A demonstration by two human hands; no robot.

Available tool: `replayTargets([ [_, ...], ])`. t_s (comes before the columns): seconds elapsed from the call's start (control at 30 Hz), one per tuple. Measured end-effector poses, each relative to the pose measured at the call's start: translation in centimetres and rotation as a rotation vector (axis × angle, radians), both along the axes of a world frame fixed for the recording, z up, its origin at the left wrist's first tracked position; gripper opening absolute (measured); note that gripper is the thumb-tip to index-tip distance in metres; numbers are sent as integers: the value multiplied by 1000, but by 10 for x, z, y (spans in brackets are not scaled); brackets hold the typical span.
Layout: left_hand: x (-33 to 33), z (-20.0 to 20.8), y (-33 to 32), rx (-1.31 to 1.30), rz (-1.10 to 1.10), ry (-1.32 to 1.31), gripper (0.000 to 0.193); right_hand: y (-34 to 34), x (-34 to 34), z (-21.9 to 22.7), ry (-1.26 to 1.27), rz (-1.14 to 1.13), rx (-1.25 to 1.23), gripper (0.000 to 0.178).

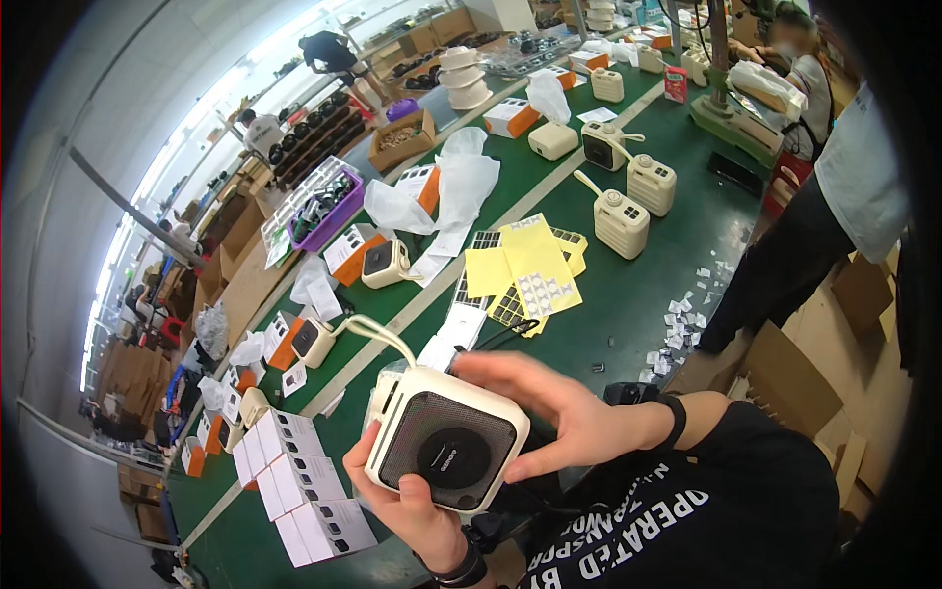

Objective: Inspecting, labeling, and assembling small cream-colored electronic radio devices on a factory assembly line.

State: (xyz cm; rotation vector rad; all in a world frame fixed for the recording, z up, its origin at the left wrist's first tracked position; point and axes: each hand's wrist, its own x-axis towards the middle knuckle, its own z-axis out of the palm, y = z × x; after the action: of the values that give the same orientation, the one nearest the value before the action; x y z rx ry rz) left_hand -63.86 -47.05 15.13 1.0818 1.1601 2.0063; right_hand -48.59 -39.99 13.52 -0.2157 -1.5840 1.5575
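My left hand (424, 520) grips a cream portable speaker (404, 395) from below, its thumb on the dark mesh front. A round black disc sits on that mesh, and a cream strap (378, 332) loops off the top. Close by the speaker's right side is my right hand (559, 407), fingers stretched and slightly blurred. Its thumb is near the lower right corner; whether it touches cannot be made out. Just beyond lie yellow sticker sheets (535, 257) and white papers (454, 329) on the green table (628, 299).
White boxes (304, 481) are stacked at the near left. Further off stand more cream speakers (620, 224), orange-and-white boxes (350, 253) and a purple basket (329, 221). Small paper scraps (677, 329) lie along the right edge, where a person (785, 255) stands.
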Motion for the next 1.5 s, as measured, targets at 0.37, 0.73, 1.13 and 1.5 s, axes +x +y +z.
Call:
replayTargets([
  [0.37,10,-12,-6,105,274,269,71,-9,-11,11,101,-596,862,33],
  [0.73,6,-19,-11,110,406,481,69,-14,-12,0,41,-589,845,25],
  [1.13,8,-23,-12,123,388,511,66,-19,-10,11,37,-497,539,18],
  [1.5,-11,-27,-4,-15,282,166,67,75,-33,-5,-8,-866,454,36],
])
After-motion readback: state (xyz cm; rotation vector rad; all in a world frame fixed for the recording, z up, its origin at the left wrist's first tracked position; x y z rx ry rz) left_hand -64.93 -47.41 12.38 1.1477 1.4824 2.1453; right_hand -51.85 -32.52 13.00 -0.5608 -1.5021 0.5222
